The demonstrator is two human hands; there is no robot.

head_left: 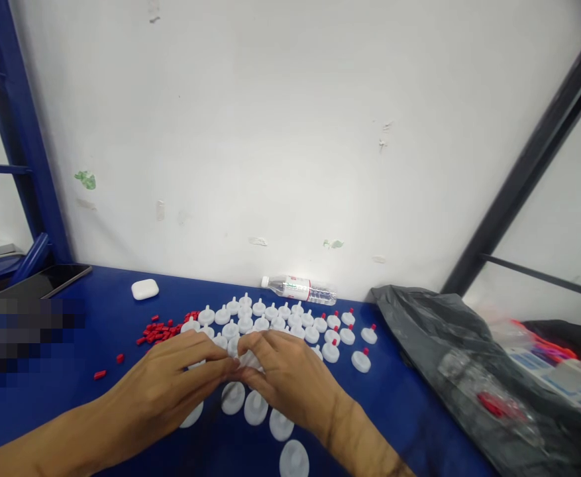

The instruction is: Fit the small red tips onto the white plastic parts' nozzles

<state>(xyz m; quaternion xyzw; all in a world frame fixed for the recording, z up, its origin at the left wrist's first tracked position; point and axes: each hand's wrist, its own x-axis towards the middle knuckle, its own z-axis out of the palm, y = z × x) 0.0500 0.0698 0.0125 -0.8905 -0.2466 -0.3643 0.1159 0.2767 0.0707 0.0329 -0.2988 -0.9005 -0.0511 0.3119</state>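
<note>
My left hand (173,374) and my right hand (293,377) meet at the fingertips above the middle of the table. Between my right thumb and forefinger shows a white round plastic cap with a nozzle (250,360), partly covered by the fingers. The left fingertips are pressed together beside it, and what they pinch is hidden. Behind my hands stand many white nozzle caps (245,324), nozzles up. Those at the right, such as one white cap (360,361), carry small red tips (366,351). Nearer me, several white discs (256,407) lie flat.
Loose red tips (158,331) are heaped left of the caps. A white earbud case (145,289) and a phone (66,279) lie at the left. A plastic bottle (300,289) lies against the wall. Black plastic sheeting (419,324) with a clear bag (489,397) covers the right side.
</note>
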